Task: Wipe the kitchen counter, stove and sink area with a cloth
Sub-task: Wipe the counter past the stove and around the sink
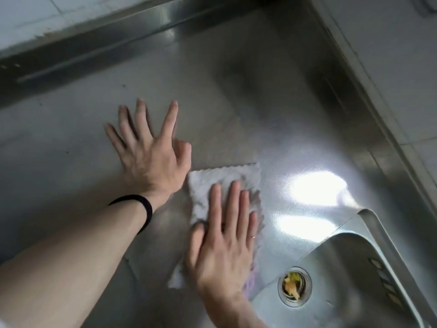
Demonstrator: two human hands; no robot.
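The right hand (224, 240) lies flat with straight fingers (235, 197) on the pale cloth (205, 182) at lower centre; the left hand (151, 157), black band (147, 209) at its wrist, rests spread and flat on the steel table (71, 143) just upper left of it. At lower right, the sink (350, 254) lies just beside the cloth, food scraps (291, 287) in its drain (306, 284).

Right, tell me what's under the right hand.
The cloth, flat on the steel counter. The right hand presses it with straight fingers, hiding its middle; the counter beneath cannot be seen.
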